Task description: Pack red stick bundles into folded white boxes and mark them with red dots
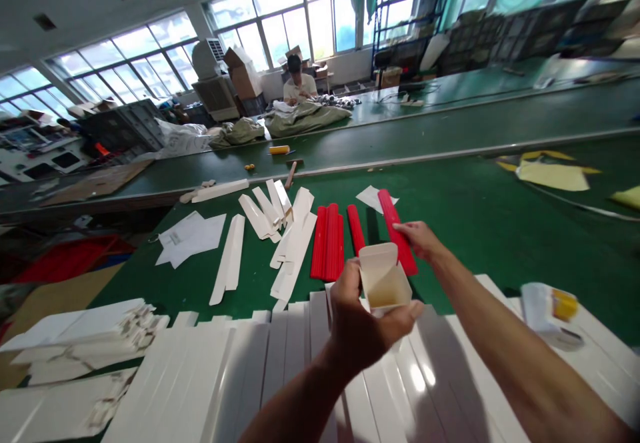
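Bright daylight from the windows (280,23) glares on white card strips (415,376); edges bow.

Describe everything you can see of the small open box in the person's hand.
The small paperboard box is a squarish carton, open at the top, with a pale cream inside and a darker yellowish floor. A flap stands up along its far edge. The person's left hand holds it up by its near side, above a row of flat white card strips. The right hand is just beyond it; whether they touch is hard to tell.
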A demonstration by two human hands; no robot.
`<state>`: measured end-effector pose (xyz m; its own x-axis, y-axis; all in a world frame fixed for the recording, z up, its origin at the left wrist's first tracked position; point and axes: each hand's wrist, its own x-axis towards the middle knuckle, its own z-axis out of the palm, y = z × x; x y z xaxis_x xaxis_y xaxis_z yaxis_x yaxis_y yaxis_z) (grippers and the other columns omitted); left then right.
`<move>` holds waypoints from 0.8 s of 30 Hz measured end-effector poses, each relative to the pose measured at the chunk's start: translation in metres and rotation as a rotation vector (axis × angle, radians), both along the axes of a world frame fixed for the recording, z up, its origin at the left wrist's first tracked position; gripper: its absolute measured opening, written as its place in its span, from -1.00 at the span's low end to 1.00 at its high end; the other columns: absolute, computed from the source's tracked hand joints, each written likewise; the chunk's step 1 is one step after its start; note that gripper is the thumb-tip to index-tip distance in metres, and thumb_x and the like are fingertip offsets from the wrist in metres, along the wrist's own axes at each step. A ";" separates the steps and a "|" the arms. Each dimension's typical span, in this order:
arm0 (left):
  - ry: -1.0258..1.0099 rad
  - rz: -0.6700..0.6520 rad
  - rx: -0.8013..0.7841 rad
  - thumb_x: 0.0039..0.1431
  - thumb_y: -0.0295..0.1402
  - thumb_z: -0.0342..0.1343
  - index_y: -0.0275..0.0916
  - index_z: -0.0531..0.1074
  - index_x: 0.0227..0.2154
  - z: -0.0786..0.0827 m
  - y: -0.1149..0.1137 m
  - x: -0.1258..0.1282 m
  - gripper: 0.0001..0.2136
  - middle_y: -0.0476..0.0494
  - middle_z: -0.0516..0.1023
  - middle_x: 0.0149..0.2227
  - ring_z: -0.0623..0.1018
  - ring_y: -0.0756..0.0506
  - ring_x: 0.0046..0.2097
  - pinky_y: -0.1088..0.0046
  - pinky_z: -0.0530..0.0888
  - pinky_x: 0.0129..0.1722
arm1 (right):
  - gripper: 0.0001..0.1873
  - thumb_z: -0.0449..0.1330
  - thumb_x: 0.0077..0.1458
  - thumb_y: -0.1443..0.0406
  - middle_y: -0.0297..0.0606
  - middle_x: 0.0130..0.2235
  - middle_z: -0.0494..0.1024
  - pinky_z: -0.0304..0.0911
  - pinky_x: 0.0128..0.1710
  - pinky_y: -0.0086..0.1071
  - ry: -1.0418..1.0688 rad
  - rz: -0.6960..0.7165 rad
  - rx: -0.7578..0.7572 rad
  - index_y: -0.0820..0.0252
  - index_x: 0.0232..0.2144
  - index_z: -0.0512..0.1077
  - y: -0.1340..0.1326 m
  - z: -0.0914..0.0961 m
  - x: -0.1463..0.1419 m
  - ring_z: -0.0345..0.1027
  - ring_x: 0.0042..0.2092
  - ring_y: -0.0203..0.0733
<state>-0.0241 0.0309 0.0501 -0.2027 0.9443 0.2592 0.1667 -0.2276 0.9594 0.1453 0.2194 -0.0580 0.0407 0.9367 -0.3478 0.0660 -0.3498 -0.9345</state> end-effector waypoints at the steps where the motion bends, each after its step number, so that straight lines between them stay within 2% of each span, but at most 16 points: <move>1: -0.004 -0.013 0.014 -0.26 -0.33 0.40 -0.24 0.39 -0.32 0.001 0.002 0.004 -0.61 0.03 0.46 -0.48 0.42 0.04 -0.52 0.58 0.44 -0.58 | -0.73 0.33 0.04 0.26 -0.32 -0.60 0.40 0.21 -0.55 -0.43 0.058 -0.029 0.061 0.25 -0.57 0.37 -0.003 0.023 0.019 0.26 -0.57 -0.33; 3: -0.012 -0.047 0.048 -0.20 -0.29 0.39 -0.26 0.41 -0.29 0.002 0.004 0.011 -0.61 -0.04 0.51 -0.42 0.48 0.00 -0.47 0.54 0.49 -0.54 | -0.72 0.38 -0.04 0.16 -0.30 -0.53 0.46 0.26 -0.48 -0.40 0.165 -0.068 0.195 0.26 -0.48 0.45 -0.015 0.074 0.055 0.33 -0.51 -0.31; 6: 0.026 -0.048 0.099 -0.16 -0.28 0.39 -0.27 0.41 -0.23 0.002 0.007 0.021 -0.59 -0.12 0.55 -0.35 0.55 -0.07 -0.40 0.47 0.54 -0.47 | -0.58 0.51 -0.31 0.07 -0.44 -0.58 0.36 0.19 -0.53 -0.47 0.287 -0.115 0.439 0.21 -0.53 0.47 -0.053 0.151 0.083 0.21 -0.57 -0.42; 8: 0.059 -0.043 0.121 -0.15 -0.29 0.40 -0.27 0.39 -0.14 0.001 0.009 0.027 -0.52 -0.16 0.58 -0.29 0.59 -0.11 -0.34 0.42 0.58 -0.40 | -0.58 0.54 -0.34 0.10 -0.43 -0.59 0.33 0.10 -0.61 -0.50 0.367 -0.083 0.676 0.24 -0.53 0.50 -0.087 0.191 0.081 0.14 -0.60 -0.46; 10: 0.063 -0.070 0.144 -0.13 -0.30 0.39 -0.27 0.34 0.00 0.000 0.009 0.031 -0.41 -0.21 0.59 -0.21 0.62 -0.14 -0.27 0.38 0.61 -0.32 | -0.62 0.53 -0.26 0.15 -0.39 -0.56 0.37 0.10 -0.62 -0.48 0.390 -0.059 0.839 0.27 -0.44 0.56 -0.119 0.215 0.066 0.10 -0.62 -0.47; 12: 0.076 -0.116 0.186 -0.11 -0.30 0.39 -0.28 0.25 0.11 -0.003 0.009 0.035 -0.30 -0.26 0.59 -0.12 0.63 -0.17 -0.19 0.33 0.63 -0.25 | -0.66 0.49 -0.14 0.18 -0.32 -0.47 0.46 0.21 -0.56 -0.43 0.385 -0.055 0.929 0.25 -0.32 0.59 -0.144 0.224 0.047 0.15 -0.58 -0.43; 15: 0.149 -0.079 0.233 -0.12 -0.28 0.39 -0.31 0.21 0.16 -0.007 0.006 0.037 -0.24 -0.30 0.59 -0.07 0.62 -0.24 -0.08 0.23 0.63 -0.12 | -0.71 0.43 -0.03 0.23 -0.26 -0.29 0.54 0.39 -0.33 -0.35 0.324 -0.027 1.008 0.16 -0.21 0.57 -0.164 0.218 0.025 0.38 -0.40 -0.29; 19: 0.227 0.038 0.244 -0.14 -0.30 0.40 -0.34 0.26 0.16 -0.007 0.001 0.036 -0.24 -0.26 0.62 -0.12 0.64 -0.25 -0.12 0.19 0.63 -0.12 | -0.69 0.35 0.09 0.26 -0.26 -0.17 0.56 0.44 -0.15 -0.36 0.183 0.074 1.055 0.09 -0.09 0.50 -0.168 0.204 0.020 0.47 -0.17 -0.20; 24: 0.296 0.088 0.323 -0.14 -0.29 0.39 -0.44 0.25 0.16 -0.009 -0.001 0.037 -0.23 -0.37 0.61 -0.10 0.64 -0.27 -0.11 0.22 0.64 -0.15 | -0.73 0.34 0.10 0.28 -0.29 -0.19 0.55 0.43 -0.14 -0.45 0.071 0.062 1.066 0.11 -0.11 0.47 -0.164 0.205 0.028 0.47 -0.19 -0.26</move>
